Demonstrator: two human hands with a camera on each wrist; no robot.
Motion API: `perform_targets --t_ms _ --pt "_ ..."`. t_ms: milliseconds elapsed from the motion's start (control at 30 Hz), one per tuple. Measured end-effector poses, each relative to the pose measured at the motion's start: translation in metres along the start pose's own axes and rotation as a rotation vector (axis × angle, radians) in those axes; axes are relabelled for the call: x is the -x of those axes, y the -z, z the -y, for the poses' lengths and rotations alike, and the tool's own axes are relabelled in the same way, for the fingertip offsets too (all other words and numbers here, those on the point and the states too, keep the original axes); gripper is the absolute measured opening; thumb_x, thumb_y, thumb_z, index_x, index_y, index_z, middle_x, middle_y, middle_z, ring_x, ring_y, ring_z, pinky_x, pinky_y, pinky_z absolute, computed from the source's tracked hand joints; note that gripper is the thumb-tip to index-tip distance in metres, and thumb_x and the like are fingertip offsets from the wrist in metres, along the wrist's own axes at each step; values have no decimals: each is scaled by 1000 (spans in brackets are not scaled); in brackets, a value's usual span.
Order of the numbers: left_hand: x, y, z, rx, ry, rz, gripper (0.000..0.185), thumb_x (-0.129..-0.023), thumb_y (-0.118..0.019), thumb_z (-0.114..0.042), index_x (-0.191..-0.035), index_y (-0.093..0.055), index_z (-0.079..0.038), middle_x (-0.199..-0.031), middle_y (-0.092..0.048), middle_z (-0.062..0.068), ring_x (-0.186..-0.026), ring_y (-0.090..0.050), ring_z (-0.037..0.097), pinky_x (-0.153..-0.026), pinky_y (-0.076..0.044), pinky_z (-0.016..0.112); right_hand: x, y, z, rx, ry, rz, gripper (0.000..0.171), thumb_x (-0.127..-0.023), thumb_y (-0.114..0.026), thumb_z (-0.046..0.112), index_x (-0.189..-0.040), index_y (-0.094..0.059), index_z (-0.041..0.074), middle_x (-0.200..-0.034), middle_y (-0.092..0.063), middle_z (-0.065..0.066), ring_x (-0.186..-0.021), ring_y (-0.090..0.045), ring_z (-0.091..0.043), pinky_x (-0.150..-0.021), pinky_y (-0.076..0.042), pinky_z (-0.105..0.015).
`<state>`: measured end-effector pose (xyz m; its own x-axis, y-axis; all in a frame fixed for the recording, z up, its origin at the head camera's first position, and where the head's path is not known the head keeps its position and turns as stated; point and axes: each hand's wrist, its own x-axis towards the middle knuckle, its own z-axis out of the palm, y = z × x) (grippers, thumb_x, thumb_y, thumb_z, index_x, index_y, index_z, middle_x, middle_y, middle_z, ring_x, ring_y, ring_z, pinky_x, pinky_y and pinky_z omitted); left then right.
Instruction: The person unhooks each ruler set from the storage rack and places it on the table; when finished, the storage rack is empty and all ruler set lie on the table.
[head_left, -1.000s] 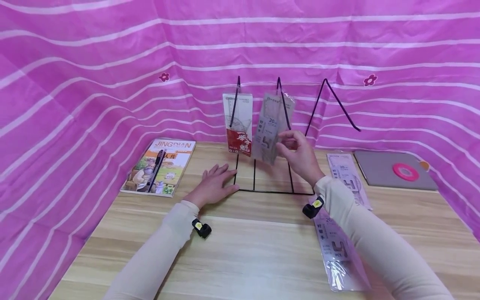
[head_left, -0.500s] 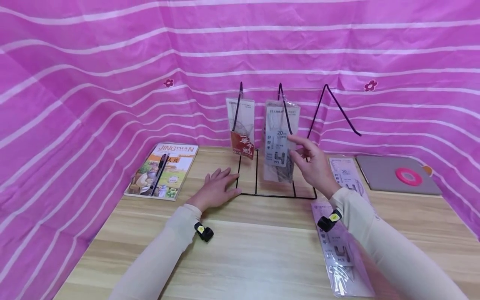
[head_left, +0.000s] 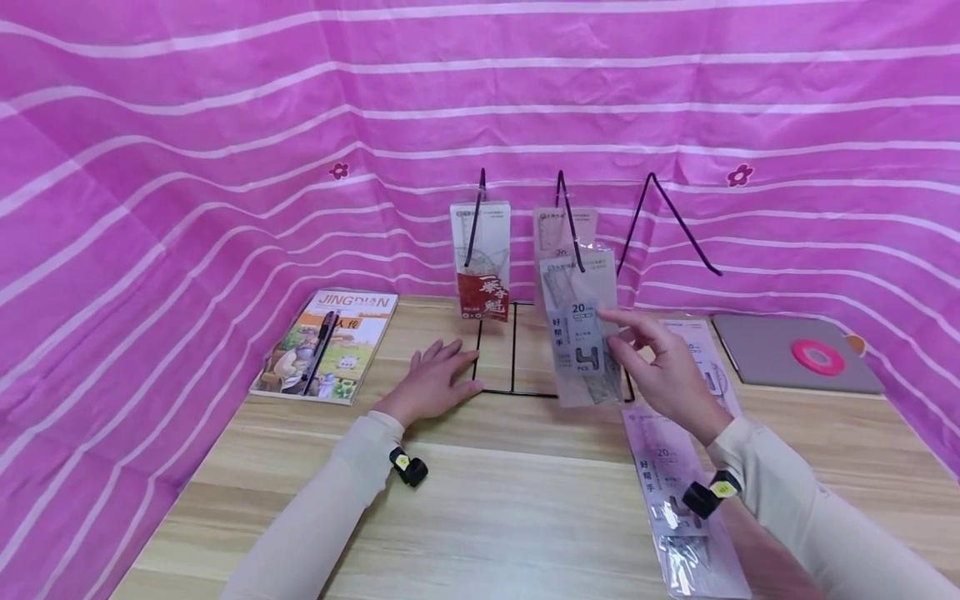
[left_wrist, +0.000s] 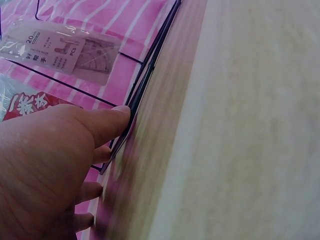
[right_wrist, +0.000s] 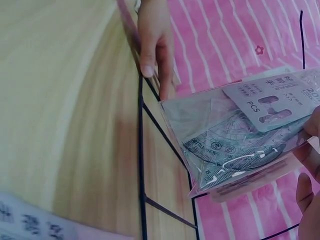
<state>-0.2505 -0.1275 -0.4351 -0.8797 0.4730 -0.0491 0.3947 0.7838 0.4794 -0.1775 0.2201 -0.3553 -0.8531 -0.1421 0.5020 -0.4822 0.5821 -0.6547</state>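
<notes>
My right hand (head_left: 663, 367) pinches the right edge of a clear ruler set packet (head_left: 585, 325) with grey print; a protractor shows through it in the right wrist view. The packet is upright, in front of the middle hook (head_left: 572, 221) of a black wire display rack (head_left: 513, 354). On that hook, partly hidden behind, hangs a pinkish ruler set packet (head_left: 553, 229). A red and white packet (head_left: 480, 258) hangs from the left hook. My left hand (head_left: 431, 383) rests at the rack's left base, its thumb (left_wrist: 112, 122) touching the wire.
Two pinkish ruler set packets, one nearer (head_left: 667, 475) and one farther (head_left: 712, 367), lie right of the rack. A grey flat case (head_left: 757, 350) with a pink ring (head_left: 817, 357) is at the far right. To the left lies a magazine (head_left: 360, 333) with a pen (head_left: 321, 354).
My right hand has drawn the grey-printed packet from the middle hook toward me, down and to the right, uncovering the pinkish packet behind. The left hand stays at the rack's base.
</notes>
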Motion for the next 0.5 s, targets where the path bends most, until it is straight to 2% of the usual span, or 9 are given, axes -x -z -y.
perform_targets --t_ms 133,267,367,500 --pt "1 -1 2 0 2 -3 68 -103 -58 -58 -162 -44 -25 -176 -23 12 -163 -10 46 -127 -1 74 12 4 4 16 17 8 43 -102 -64 -2 -141 -67 16 -130 -72 -8 -93 -63 3 -68 -51 -17" --pt "1 -3 3 7 5 -3 69 -103 -58 -58 -162 -44 -25 -176 -22 11 -163 -9 45 -128 0 73 21 7 7 11 81 -10 45 -98 -66 -8 -138 -69 13 -123 -75 -1 -93 -62 2 -73 -50 -14" --pt "0 -3 4 10 8 1 69 -103 -58 -59 -162 -43 -26 -176 -22 10 -163 -9 44 -128 0 72 26 9 10 -1 140 -24 48 -94 -67 -13 -136 -70 10 -123 -75 5 -92 -62 1 -81 -48 -12" --pt "-2 -4 5 6 6 0 69 -103 -57 -59 -162 -43 -26 -176 -22 10 -163 -9 45 -128 -1 73 33 12 15 -5 189 -26 51 -91 -68 -17 -135 -70 9 -125 -74 6 -92 -62 1 -84 -47 -11"
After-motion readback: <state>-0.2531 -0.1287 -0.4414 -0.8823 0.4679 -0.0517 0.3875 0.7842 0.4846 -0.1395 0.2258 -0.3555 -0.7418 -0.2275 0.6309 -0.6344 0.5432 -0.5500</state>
